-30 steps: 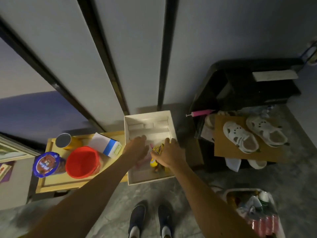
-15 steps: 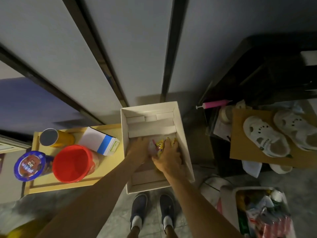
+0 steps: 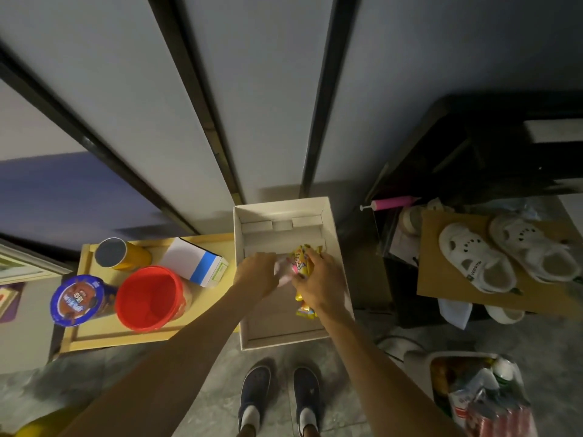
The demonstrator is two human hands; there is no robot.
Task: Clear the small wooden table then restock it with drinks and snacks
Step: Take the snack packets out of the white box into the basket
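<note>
Both hands were down in the box, as they had been a second before, but the work had moved on. The right hand [image 3: 321,279] had closed round a bunch of yellow packets [image 3: 299,263] that earlier lay loose under it. The left hand [image 3: 257,272] rested against a pale packet [image 3: 284,272] just beside them. Its fingertips were hidden, so whether it pinched that packet could not be told.

The table [image 3: 104,337], just beside the box on the left, looked unchanged. The box [image 3: 280,205] stood against the wall panels and showed nothing in it but the packets. A basket [image 3: 457,354] of bottles and wrapped goods sat at the lower right, well apart from the table. On the table, the red tub [image 3: 148,298], the blue-lidded tub [image 3: 77,301], the carton [image 3: 192,263] and the can [image 3: 121,253] stood where they had been.

Judged from that, clearing was only partly done. The small packets were being gathered in the box, four larger things remained on the table, and restocking had not begun.
</note>
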